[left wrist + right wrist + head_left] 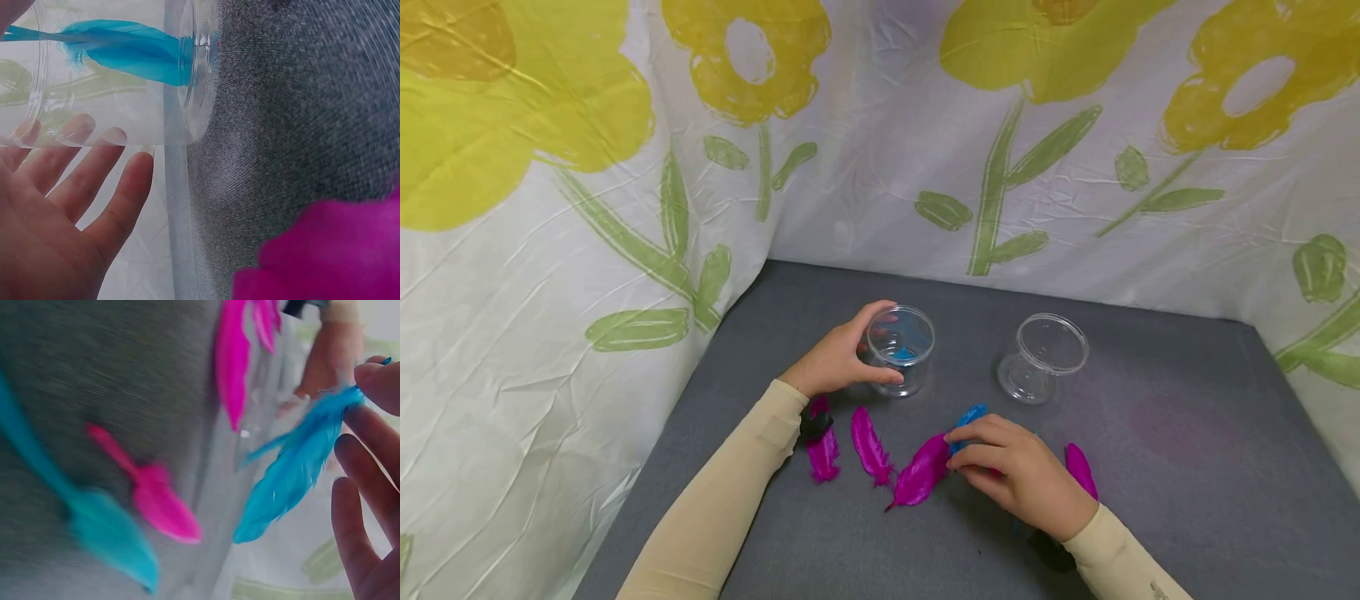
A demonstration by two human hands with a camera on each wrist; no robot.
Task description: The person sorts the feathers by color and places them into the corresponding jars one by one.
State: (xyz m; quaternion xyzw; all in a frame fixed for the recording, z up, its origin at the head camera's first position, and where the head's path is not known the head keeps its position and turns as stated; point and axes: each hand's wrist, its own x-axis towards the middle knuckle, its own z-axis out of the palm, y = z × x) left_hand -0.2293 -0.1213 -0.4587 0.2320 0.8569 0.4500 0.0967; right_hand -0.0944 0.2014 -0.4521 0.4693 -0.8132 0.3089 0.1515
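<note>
My left hand (848, 357) holds a clear plastic jar (916, 377) upright on the dark table, thumb at its front and fingers around the far side. Inside it stands a blue feather (131, 51). With thumb and forefinger, my right hand (1028, 477) pinches another blue feather (294, 465) by its quill end, the vane hanging away from the fingertips. In the head view this hand is over the table, beside a large magenta feather (919, 475). More magenta feathers lie toward the left, one narrow feather (870, 447) among them.
A second clear jar (1028, 382) stands to the right of the first. Past the right hand lies a magenta feather (1081, 472). The right wrist view shows a further blue feather (115, 537) on the table. A flower-printed cloth (865, 183) hangs behind and at both sides.
</note>
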